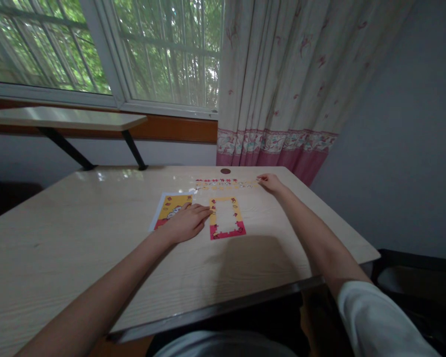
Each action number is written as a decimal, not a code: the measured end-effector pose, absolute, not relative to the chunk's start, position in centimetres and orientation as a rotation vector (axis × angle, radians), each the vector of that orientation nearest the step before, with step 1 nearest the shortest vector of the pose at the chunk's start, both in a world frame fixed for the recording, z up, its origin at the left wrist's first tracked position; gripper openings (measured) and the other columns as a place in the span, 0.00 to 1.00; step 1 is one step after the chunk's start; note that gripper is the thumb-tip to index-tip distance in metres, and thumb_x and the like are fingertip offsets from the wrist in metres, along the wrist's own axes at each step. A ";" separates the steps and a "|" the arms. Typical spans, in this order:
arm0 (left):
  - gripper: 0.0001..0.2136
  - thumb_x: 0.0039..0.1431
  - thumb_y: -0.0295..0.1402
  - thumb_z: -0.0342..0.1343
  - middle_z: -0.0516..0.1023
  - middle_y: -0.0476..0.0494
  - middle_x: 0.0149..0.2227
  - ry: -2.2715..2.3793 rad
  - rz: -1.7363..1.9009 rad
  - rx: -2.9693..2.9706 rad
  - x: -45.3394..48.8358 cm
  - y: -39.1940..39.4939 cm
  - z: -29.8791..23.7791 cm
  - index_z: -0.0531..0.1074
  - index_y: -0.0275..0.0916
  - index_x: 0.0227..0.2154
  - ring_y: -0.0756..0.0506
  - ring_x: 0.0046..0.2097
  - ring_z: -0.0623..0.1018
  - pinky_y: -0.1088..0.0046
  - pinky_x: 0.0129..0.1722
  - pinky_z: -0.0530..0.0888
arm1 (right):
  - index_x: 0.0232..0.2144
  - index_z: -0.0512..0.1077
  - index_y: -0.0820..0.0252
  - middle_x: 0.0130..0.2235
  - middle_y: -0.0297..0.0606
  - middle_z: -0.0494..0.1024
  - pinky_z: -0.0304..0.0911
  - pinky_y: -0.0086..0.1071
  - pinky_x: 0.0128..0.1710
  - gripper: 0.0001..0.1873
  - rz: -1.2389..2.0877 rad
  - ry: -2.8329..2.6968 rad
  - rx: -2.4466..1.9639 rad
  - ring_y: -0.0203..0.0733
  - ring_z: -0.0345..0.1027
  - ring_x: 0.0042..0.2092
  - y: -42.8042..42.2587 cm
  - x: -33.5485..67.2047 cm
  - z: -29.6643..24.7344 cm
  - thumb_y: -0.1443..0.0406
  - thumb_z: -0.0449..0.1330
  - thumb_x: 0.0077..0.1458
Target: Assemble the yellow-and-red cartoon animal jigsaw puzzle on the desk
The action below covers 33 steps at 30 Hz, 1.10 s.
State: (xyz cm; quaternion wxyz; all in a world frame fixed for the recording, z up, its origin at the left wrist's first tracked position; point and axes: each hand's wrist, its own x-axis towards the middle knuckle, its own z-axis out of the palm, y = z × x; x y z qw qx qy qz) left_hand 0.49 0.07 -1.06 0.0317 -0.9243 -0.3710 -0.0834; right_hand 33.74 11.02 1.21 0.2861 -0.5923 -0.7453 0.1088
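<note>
At the near side, a pale sleeve covers the person's right upper arm, beside the dark front edge of the wood-grain tabletop. Farther in, the left hand lies palm down, its fingers stretched out and close together, gripping nothing; their tips touch the left side of a jigsaw border. That border lies flat near the middle of the tabletop, yellow above and pinkish red along the bottom, with a notched inner edge around a gap where the tabletop shows through. Just left of it, partly under the left hand, is a white-edged picture sheet in matching yellow and red (its printed figure is half covered).

Beyond the border, loose puzzle pieces lie in rows, a red one farthest back and yellowish ones nearer. At their right end is the right hand, its fingers drawn narrow with the tips near the tabletop; whether they pinch a piece, I cannot tell. Behind the rows sits a dark round disc. At the back left stands a raised shelf, and beyond are a patterned curtain and a barred window facing green leaves.
</note>
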 end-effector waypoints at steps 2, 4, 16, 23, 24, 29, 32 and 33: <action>0.20 0.58 0.29 0.43 0.71 0.39 0.54 -1.152 -0.247 -2.840 0.5 0.0 -1.0 0.66 0.41 0.52 0.40 0.53 0.70 0.55 0.53 0.61 | 0.49 0.66 0.62 0.49 0.42 0.69 0.67 0.41 0.44 0.17 0.313 -1.990 -1.610 0.42 0.67 0.45 11.0 33.4 1.3 0.60 0.55 0.60; 0.20 0.58 0.29 0.43 0.71 0.39 0.54 -1.164 -0.236 -2.836 0.6 -0.1 -0.9 0.66 0.41 0.52 0.40 0.53 0.70 0.55 0.53 0.61 | 0.49 0.66 0.62 0.49 0.42 0.69 0.67 0.42 0.45 0.17 0.329 -1.990 -1.628 0.43 0.67 0.46 10.9 33.2 1.3 0.60 0.55 0.60; 0.19 0.56 0.27 0.44 0.71 0.41 0.53 -1.222 -0.349 -2.871 0.6 -0.2 -0.4 0.67 0.41 0.50 0.39 0.53 0.69 0.52 0.54 0.60 | 0.42 0.70 0.65 0.40 0.42 0.74 0.65 0.35 0.41 0.12 0.379 -2.028 -1.608 0.39 0.68 0.39 11.3 31.9 0.8 0.64 0.55 0.58; 0.14 0.54 0.32 0.49 0.79 0.42 0.37 -1.819 -0.995 -2.895 3.1 -0.8 0.2 0.75 0.37 0.40 0.45 0.36 0.75 0.69 0.37 0.70 | 0.39 0.75 0.63 0.35 0.39 0.76 0.61 0.28 0.33 0.13 0.847 -2.173 -0.957 0.34 0.66 0.33 5.1 26.1 -0.2 0.62 0.55 0.55; 0.13 0.54 0.34 0.49 0.79 0.43 0.33 -1.919 -1.063 -2.886 3.5 -0.9 0.1 0.76 0.37 0.38 0.46 0.33 0.74 0.70 0.34 0.69 | 0.41 0.74 0.62 0.33 0.38 0.76 0.61 0.28 0.32 0.15 0.914 -2.137 -0.908 0.33 0.66 0.31 4.1 25.4 -0.2 0.60 0.57 0.54; 0.11 0.49 0.35 0.53 0.78 0.45 0.26 -2.097 -1.276 -2.903 4.6 -1.2 -0.7 0.78 0.36 0.29 0.49 0.26 0.71 0.73 0.28 0.66 | 0.39 0.74 0.62 0.29 0.35 0.75 0.60 0.28 0.30 0.15 1.034 -1.943 -0.891 0.33 0.65 0.29 1.5 23.6 -0.7 0.61 0.62 0.49; 0.09 0.46 0.32 0.53 0.78 0.46 0.25 -2.112 -1.384 -2.907 4.7 -1.2 -0.7 0.78 0.36 0.26 0.49 0.27 0.71 0.74 0.29 0.66 | 0.37 0.74 0.62 0.30 0.36 0.76 0.61 0.29 0.32 0.13 0.998 -1.914 -0.892 0.34 0.67 0.31 1.0 23.3 -0.9 0.61 0.61 0.49; 0.09 0.46 0.32 0.53 0.78 0.46 0.25 -2.122 -1.433 -2.898 4.6 -1.1 -0.7 0.77 0.36 0.25 0.49 0.27 0.71 0.73 0.30 0.67 | 0.37 0.74 0.62 0.32 0.37 0.76 0.61 0.29 0.33 0.13 0.948 -1.925 -0.895 0.35 0.67 0.32 0.9 23.3 -0.8 0.60 0.61 0.50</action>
